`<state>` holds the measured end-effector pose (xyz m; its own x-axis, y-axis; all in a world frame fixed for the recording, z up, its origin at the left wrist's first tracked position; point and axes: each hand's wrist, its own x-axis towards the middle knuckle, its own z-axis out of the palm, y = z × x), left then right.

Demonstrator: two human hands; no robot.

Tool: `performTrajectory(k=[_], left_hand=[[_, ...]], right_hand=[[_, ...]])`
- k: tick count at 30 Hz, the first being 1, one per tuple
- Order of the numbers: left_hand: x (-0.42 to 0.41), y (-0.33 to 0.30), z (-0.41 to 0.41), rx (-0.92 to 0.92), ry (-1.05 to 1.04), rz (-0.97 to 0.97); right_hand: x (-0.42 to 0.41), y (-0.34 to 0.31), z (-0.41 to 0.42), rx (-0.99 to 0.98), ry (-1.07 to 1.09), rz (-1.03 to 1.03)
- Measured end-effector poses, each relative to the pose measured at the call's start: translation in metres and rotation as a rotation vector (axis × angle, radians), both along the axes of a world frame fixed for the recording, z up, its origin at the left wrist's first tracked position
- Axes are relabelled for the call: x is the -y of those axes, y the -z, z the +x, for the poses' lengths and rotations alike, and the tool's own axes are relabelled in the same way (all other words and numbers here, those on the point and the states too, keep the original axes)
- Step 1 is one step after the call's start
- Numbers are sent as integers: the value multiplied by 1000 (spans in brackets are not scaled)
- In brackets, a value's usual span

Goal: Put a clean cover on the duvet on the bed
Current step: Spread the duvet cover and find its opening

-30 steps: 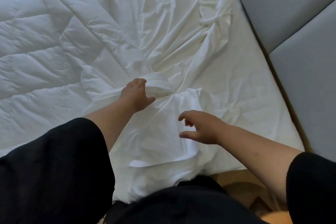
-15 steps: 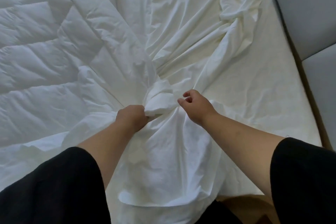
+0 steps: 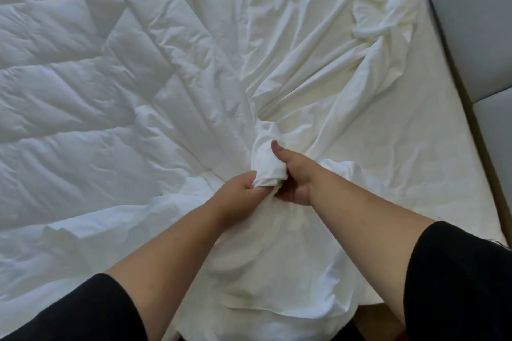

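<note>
A white quilted duvet [image 3: 83, 86] lies spread over the left of the bed. A thin cream cover [image 3: 318, 69] lies crumpled across the right half and hangs over the near edge. A bunched knob of white fabric [image 3: 267, 158], wrapped in the cover, stands between my hands at the middle. My right hand [image 3: 296, 174] grips this knob, with the thumb up along its side. My left hand [image 3: 238, 188] holds the fabric just below and left of it, fingers curled into the cloth. I cannot see whether the knob is a duvet corner.
A grey padded panel [image 3: 471, 22] runs along the bed's right side, with a wooden frame edge [image 3: 487, 174] between it and the mattress. My black sleeves fill the lower corners of the view.
My right hand moved left from the open air onto the bunched fabric and closed on it. My left hand pulled the bunch nearer and stays curled in it.
</note>
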<state>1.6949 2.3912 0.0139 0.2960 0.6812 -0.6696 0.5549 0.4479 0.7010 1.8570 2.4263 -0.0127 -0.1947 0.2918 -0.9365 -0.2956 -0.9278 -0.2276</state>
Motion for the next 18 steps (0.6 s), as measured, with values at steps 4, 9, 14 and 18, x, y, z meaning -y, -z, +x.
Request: performTrajectory(k=[4, 9, 14, 18], left_hand=[[-4, -3, -10, 37, 188, -48], [-50, 36, -27, -166, -246, 48], [-125, 71, -23, -425, -442, 12], [-139, 106, -9, -661, -254, 54]], right_hand=[[-22, 5, -22, 290, 11, -33], [-33, 1, -17, 732, -996, 95], [-49, 14, -11, 982, -1078, 228], [-72, 47, -23, 941, -918, 197]])
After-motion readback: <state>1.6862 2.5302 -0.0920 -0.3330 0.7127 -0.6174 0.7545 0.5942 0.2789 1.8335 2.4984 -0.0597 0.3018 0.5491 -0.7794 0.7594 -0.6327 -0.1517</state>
